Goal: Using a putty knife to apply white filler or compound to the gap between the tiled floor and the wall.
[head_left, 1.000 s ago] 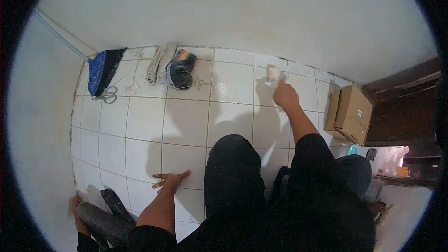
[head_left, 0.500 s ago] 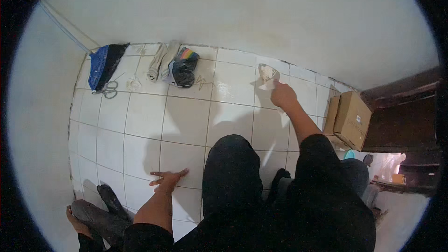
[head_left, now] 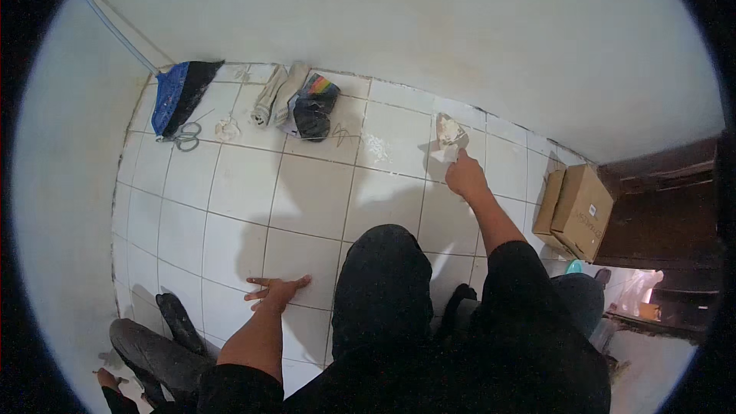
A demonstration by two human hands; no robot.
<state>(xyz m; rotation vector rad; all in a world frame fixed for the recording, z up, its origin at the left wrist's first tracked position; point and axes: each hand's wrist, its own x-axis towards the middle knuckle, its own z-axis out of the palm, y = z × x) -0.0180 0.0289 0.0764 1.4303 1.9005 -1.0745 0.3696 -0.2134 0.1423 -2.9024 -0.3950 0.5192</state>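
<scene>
My left hand (head_left: 280, 291) rests on the white tiled floor (head_left: 238, 192), fingers spread, holding nothing. Farther out on the right, my right hand (head_left: 466, 176) is closed at the near edge of a small whitish packet (head_left: 445, 155), which looks like thin plastic or paper. Pale, crumbly stuff (head_left: 451, 132) shows at its far end; what it is I cannot make out. The fingers partly hide where they pinch the packet. White specks (head_left: 377, 149) lie on the tiles left of it.
Along the wall lie a blue-black broom head (head_left: 180, 100), scissors (head_left: 184, 136), a rolled cloth (head_left: 270, 100), and a dark bundle with rainbow stripes (head_left: 314, 111). A cardboard box (head_left: 581, 211) stands right. Another person's leg (head_left: 165, 356) is at lower left.
The view has shifted slightly. My right hand stays at the packet, whose near part has turned a little. The other person's hand now shows at lower left. My left hand has not moved.
</scene>
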